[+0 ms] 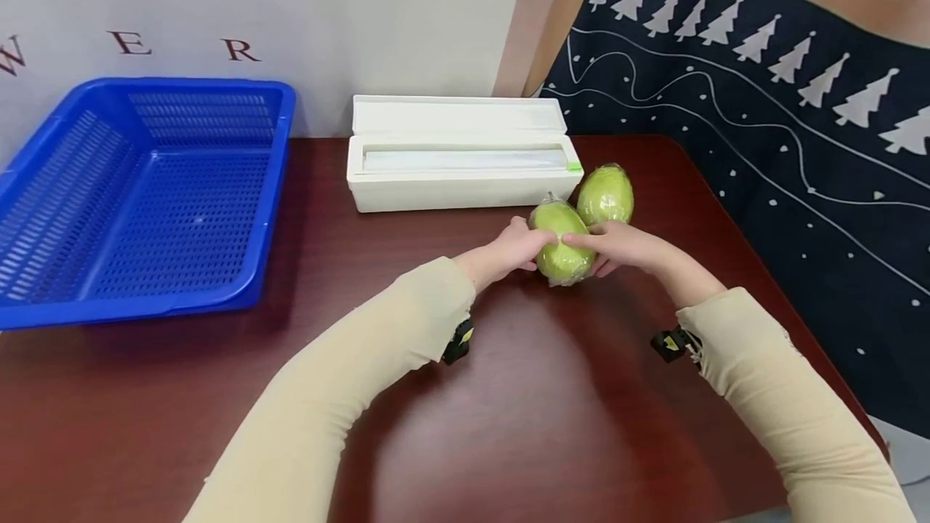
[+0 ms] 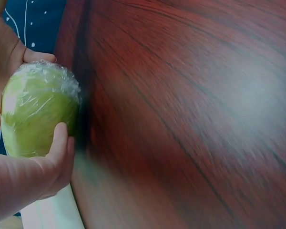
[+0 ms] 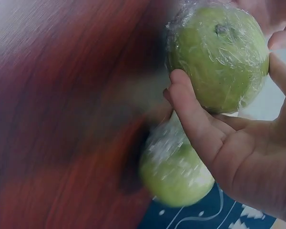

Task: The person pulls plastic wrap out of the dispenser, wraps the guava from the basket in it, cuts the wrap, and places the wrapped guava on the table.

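Observation:
A green fruit, oval and wrapped in clear cling film [image 1: 561,253], is held between both hands at the right of the table. My left hand [image 1: 517,245] grips its left side, and my right hand [image 1: 617,246] grips its right side, with the thumbs meeting over the top. In the left wrist view, the crinkled film bunches at one end of the fruit [image 2: 40,107]. The right wrist view shows a dark stem scar on this fruit [image 3: 219,62]. Close behind my right hand, a second wrapped green fruit [image 1: 606,194] rests on the table.
Behind the hands stands a long white cling film box [image 1: 465,194] with its lid raised and a green tab at its right end. A blue plastic basket [image 1: 254,265] sits at the left of the dark red table [image 1: 523,426]. A dark tree-patterned cloth [image 1: 763,144] hangs beyond the right edge.

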The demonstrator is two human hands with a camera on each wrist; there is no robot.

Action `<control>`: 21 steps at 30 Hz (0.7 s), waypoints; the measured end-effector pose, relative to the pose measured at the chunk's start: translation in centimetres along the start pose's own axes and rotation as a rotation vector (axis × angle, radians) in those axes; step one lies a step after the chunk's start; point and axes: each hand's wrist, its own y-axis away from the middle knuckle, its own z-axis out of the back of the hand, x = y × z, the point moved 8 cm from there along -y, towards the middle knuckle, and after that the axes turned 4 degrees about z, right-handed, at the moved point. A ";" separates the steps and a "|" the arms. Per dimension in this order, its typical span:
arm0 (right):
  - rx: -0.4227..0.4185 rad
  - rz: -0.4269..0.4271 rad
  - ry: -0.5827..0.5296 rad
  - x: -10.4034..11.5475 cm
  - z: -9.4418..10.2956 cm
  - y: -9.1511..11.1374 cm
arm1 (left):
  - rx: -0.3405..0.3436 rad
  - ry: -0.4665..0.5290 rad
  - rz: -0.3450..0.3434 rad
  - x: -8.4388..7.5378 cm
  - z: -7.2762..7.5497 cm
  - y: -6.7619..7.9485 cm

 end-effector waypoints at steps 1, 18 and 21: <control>-0.003 -0.003 -0.008 -0.1 0.1 0.0 | -0.008 0.012 -0.008 0.0 0.0 -0.1; -0.335 -0.041 0.481 2.1 3.5 1.3 | -0.039 -0.337 -0.183 -0.6 3.3 1.1; -0.382 -0.049 0.516 2.9 3.9 1.7 | -0.084 -0.361 -0.224 -0.9 4.7 1.7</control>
